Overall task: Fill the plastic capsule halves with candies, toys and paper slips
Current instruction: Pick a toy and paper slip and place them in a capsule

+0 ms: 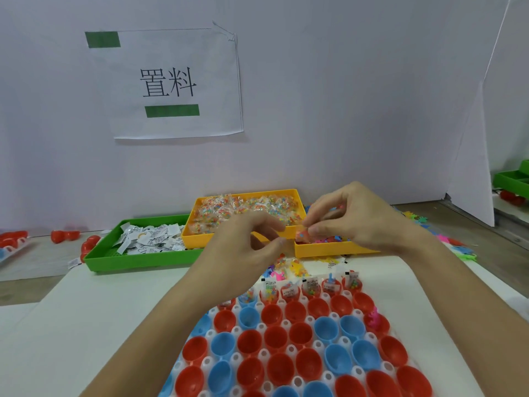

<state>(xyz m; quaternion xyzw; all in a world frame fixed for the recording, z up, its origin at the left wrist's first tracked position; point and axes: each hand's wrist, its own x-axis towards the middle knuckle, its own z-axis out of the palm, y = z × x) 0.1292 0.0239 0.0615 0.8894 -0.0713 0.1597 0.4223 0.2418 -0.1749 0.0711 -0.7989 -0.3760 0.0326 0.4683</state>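
A white rack [317, 343] holds several red and blue capsule halves [276, 338]. The halves in its far row [310, 287] contain candies, paper slips and toys, and a pink toy [372, 318] sits in one half at the right. My right hand [360, 222] pinches a small candy packet [300, 236] between thumb and forefinger, above the near yellow tray [329, 250] of toys. My left hand [246, 242] hovers beside it with curled fingers, its thumb tip next to the packet. I cannot tell whether it touches the packet.
A yellow tray of candy packets [243, 214] and a green tray of paper slips [148, 239] stand behind the rack. Loose packets and toys [286, 267] lie between trays and rack. Red capsule halves [65, 235] lie at the far left, colourful toys [458, 247] at the right.
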